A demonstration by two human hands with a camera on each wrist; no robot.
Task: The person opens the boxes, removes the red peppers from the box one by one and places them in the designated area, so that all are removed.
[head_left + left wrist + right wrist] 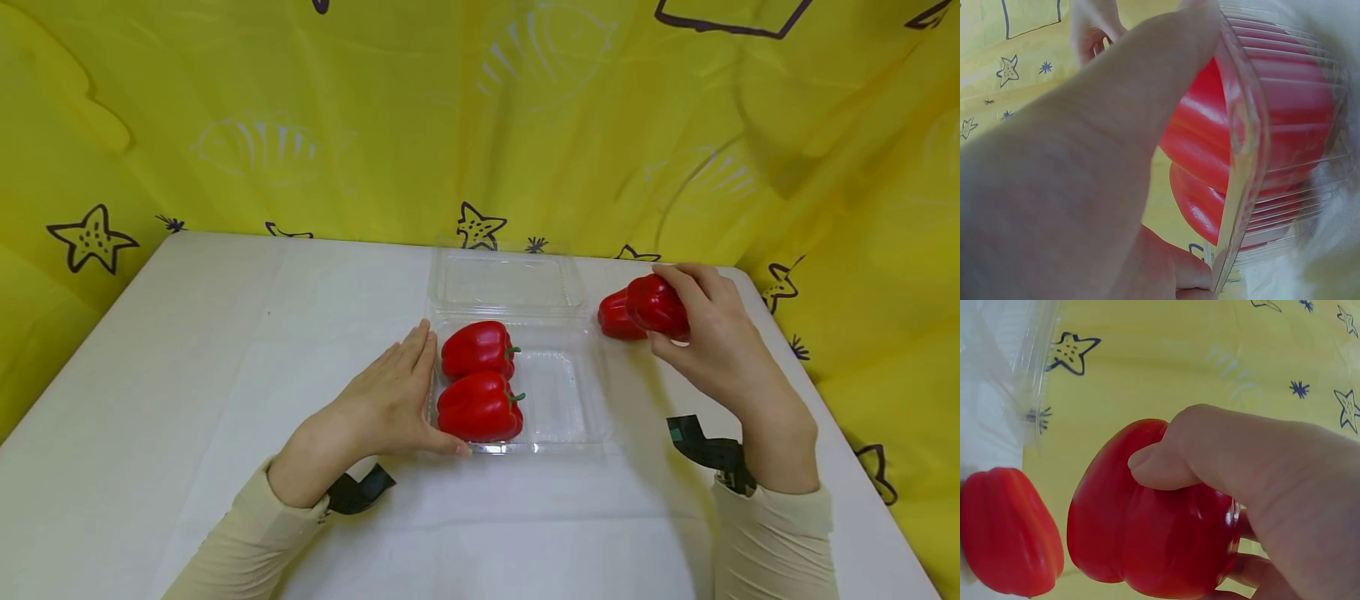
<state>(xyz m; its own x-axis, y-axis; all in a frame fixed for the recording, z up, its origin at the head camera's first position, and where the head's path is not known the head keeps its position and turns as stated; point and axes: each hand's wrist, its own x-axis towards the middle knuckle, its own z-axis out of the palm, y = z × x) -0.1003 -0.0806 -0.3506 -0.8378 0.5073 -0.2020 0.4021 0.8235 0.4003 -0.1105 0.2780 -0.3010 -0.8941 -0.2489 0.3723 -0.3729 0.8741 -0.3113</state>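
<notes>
Held bell pepper point(1147, 528), glossy red, lobed

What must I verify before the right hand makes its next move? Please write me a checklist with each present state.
1. Grip: right hand holds a red bell pepper between thumb and fingers: ok.
2. Support: left hand rests against the left side of the clear plastic clamshell: ok.
3. Lid open, lying back: ok.
4. Room: the clamshell's right part is bare; rear pepper and front pepper sit at left: ok.
5. Held pepper's stem direction: stem hidden, cannot tell.
6. Loose pepper outside the clamshell: ok.
</notes>
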